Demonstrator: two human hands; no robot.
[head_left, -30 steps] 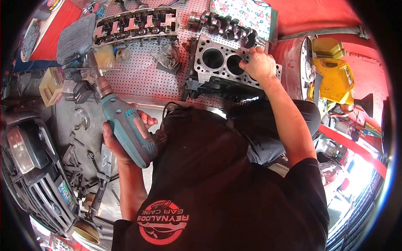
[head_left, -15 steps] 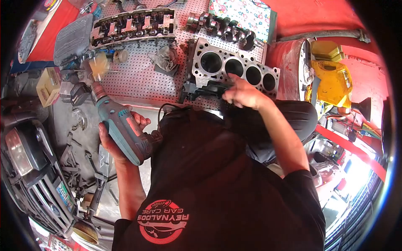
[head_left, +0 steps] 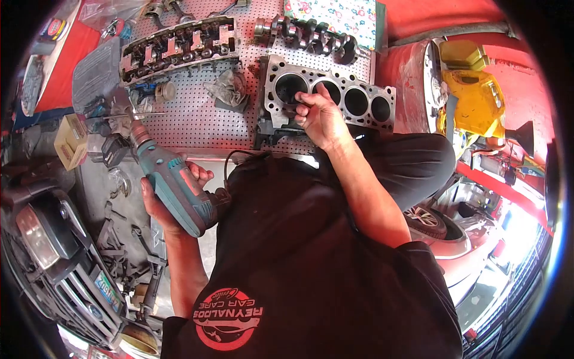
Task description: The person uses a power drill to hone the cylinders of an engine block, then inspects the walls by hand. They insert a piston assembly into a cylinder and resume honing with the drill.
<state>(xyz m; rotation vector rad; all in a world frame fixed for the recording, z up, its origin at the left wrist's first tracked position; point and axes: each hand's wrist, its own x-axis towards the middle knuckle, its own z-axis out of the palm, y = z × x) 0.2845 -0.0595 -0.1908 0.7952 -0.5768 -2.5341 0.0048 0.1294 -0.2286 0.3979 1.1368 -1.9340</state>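
Note:
My left hand point(head_left: 162, 206) is wrapped round the body of a teal and grey power drill point(head_left: 176, 185), which points away from me. A flap-like attachment point(head_left: 118, 100) sits at the tip of its chuck. My right hand point(head_left: 323, 119) is over the engine block point(head_left: 272, 107), palm partly turned up. Its fingers are loosely bent and apart, with nothing in them. One fingertip overlaps the edge of the leftmost cylinder bore point(head_left: 290, 88) and another overlaps the second bore. The two bores on the right show in full.
A cylinder head point(head_left: 179, 51), a crankshaft point(head_left: 308, 36) and a crumpled rag point(head_left: 227, 87) lie on the perforated tabletop point(head_left: 197, 128). Left of the drill are a small cardboard box point(head_left: 70, 142) and a vehicle's front grille point(head_left: 84, 263). A yellow container point(head_left: 475, 105) stands at right.
My right hand has moved left along the block and turned its palm up. The drill stays in my left hand; its attachment, an orange blur before, now looks grey and clearer.

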